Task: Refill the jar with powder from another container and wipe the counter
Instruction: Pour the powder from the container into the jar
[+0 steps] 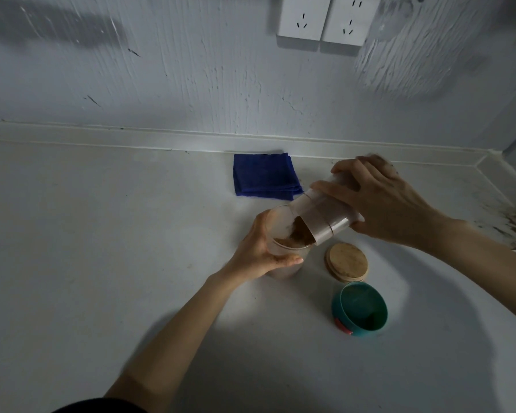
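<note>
Pale grey counter is running below a scuffed painted wall. Her left hand is wrapping around the clear upright jar, steadying it, while the right hand is clasping the translucent plastic container, tilting its mouth over the jar's rim as brown powder is sliding in. Tilting slowly, mouth inside the rim, should be avoiding spills. Nearby, a round wooden lid, a teal cap and a folded blue cloth are waiting.
</note>
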